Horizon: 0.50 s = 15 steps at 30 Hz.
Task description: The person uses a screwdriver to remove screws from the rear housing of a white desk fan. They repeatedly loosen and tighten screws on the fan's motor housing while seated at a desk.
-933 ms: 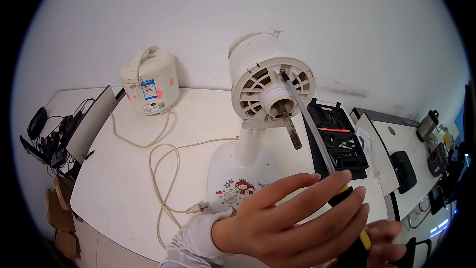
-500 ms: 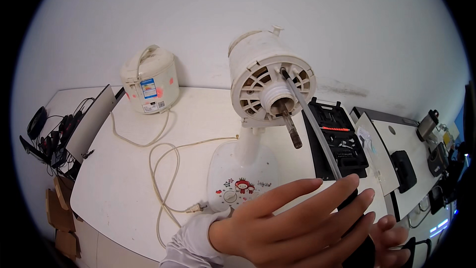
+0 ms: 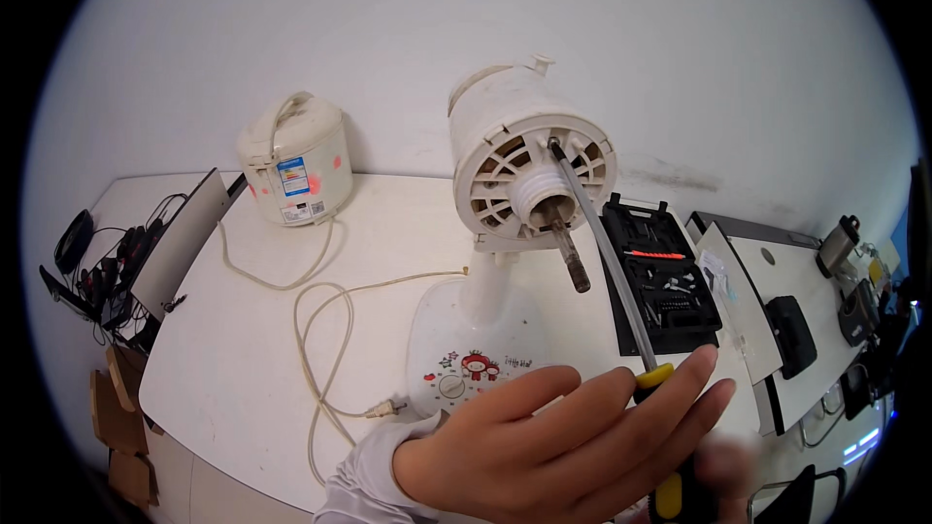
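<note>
Screwdriver [image 3: 621, 279], one, meeting one fan [image 3: 500, 107]; two hands [image 3: 544, 451] [image 3: 728, 466]: left loosely spread, right blurred, both grips unclear.

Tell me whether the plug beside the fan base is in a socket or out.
Out: the plug lies on the white table near the fan base, prongs bare.

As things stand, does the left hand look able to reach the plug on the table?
Probably yes: the plug lies on the table close by the left sleeve, and nothing visible covers it. But the left hand is over the screwdriver handle, so it would likely have to leave that first.
</note>
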### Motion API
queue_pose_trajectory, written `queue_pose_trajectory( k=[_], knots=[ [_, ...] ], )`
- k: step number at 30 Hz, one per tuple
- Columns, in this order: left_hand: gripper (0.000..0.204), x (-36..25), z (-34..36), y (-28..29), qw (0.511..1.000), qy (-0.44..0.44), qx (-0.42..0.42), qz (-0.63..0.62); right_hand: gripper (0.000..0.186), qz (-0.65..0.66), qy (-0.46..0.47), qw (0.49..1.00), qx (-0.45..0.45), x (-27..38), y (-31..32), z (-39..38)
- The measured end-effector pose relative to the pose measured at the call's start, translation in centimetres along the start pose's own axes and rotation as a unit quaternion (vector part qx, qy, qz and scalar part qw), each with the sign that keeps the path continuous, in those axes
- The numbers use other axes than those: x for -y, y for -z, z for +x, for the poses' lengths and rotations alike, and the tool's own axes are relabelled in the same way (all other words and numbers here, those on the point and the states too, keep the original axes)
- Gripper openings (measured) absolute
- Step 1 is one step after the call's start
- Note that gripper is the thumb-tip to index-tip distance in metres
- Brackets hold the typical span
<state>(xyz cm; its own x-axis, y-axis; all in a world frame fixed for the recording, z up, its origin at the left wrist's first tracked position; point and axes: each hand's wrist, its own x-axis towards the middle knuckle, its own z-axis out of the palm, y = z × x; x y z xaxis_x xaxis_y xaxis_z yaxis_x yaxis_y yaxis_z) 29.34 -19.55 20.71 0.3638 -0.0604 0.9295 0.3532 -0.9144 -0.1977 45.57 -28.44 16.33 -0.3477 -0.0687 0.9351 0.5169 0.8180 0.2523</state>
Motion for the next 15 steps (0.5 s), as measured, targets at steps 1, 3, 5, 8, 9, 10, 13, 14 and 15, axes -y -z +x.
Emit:
queue_pose_trajectory(
  k=[1, 3, 5, 8, 9, 10, 13, 14, 15],
  knots=[
    [0.024, 0.6, -0.3, -0.6, 0.999, -0.032, -0.039, -0.004, 0.02, -0.004, 0.016, 1.0, -0.01, -0.2, -0.4, 0.2],
    [0.024, 1.1, -0.5, -2.2, 0.991, -0.06, -0.121, -0.018, 0.025, -0.012, 0.048, 0.998, -0.029, -1.2, -1.1, 0.4],
    [0.025, 1.0, -0.4, -2.7, 0.984, -0.05, -0.167, -0.038, 0.044, -0.043, 0.019, 0.998, -0.039, -1.4, -1.3, 0.2],
    [0.024, 1.2, -0.6, -2.9, 0.981, -0.053, -0.171, -0.072, 0.057, -0.089, -0.087, 0.992, -0.02, -0.9, -0.6, 1.7],
    [0.024, 1.6, -0.9, -3.0, 0.981, -0.063, -0.163, -0.079, 0.057, -0.077, -0.097, 0.992, -0.034, -0.8, -0.8, 1.2],
    [0.024, 1.7, -0.9, -3.2, 0.98, -0.067, -0.165, -0.089, 0.057, -0.071, -0.107, 0.991, -0.044, -0.5, -1.0, 0.7],
    [0.024, 1.2, -0.5, -3.0, 0.982, -0.032, -0.146, -0.117, 0.052, -0.049, -0.061, 0.995, -0.06, -0.7, -0.8, 0.3],
    [0.024, 0.8, -0.1, -2.5, 0.986, 0.003, -0.116, -0.123, 0.05, -0.034, -0.065, 0.995, -0.07, -0.3, -0.9, 0.1],
    [0.024, -0.4, 0.8, -1.1, 0.987, 0.067, -0.05, -0.134, 0.047, -0.025, -0.068, 0.994, -0.078, 0.0, -0.9, 0.0]
  ],
)
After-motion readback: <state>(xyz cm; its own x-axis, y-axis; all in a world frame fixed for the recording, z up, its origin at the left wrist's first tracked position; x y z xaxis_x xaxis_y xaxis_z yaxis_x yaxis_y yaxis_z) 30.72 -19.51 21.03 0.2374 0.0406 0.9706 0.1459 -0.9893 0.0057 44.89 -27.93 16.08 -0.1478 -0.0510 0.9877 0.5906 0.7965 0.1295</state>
